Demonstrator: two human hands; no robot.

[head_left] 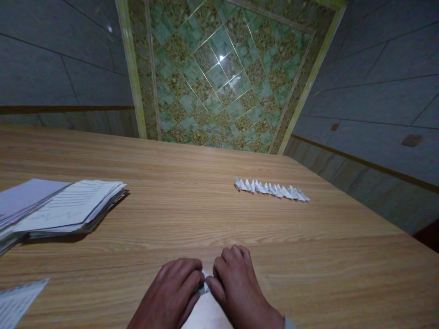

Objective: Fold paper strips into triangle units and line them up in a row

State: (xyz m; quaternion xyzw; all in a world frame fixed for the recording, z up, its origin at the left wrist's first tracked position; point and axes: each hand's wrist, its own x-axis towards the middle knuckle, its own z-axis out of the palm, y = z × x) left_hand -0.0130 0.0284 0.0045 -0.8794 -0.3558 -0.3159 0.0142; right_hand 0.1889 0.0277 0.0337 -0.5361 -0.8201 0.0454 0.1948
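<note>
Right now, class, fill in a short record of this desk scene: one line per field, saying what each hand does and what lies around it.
left hand: pinches small folded paper
right hand: pinches the same paper from the other side
surface: wooden table
far right: row of folded paper pieces
far left: stack of printed sheets
near left corner: loose printed sheet

Your left hand (174, 285) and right hand (236, 283) covered nearly all of the small folded paper (205, 285) between them — only a pale sliver showed, so its shape could not be told. Both your wrists ran off the bottom edge. The paper stack (65, 208) on the desk (219, 228) was cut by the left edge, its print too small to read. A loose sheet (17, 301) was clipped at the lower left corner. The folded pieces (270, 189) in the far row were too small to count.
</note>
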